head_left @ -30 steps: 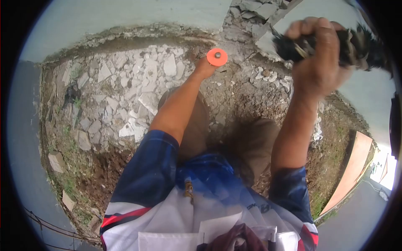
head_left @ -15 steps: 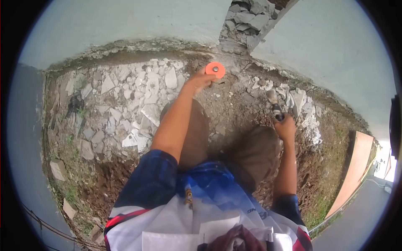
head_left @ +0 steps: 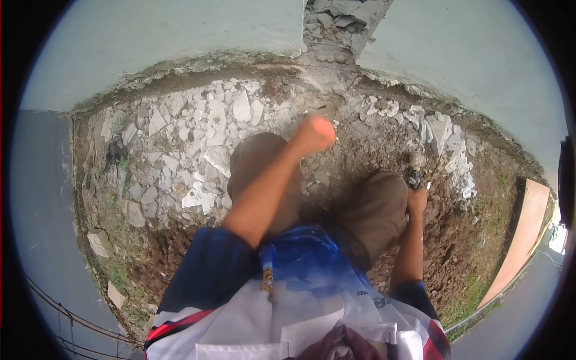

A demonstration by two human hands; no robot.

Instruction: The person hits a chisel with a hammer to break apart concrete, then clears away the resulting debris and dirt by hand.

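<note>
Dirt ground (head_left: 354, 147): I see pale rubble (head_left: 180, 135) at ten o'clock, white chunks (head_left: 459, 161) between two and three, block (head_left: 98, 243) at eight.

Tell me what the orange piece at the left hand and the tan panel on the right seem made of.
Orange piece: probably plastic or rubber, from its even bright colour; blur hides the finish.
Tan panel: likely plywood, matte, judging by its flat, pale brown face.

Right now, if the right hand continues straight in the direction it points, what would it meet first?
Beyond the hammer-like tool it holds, the right hand would probably meet the pale broken rubble near the wall first, though the hand's height is unclear.
</note>
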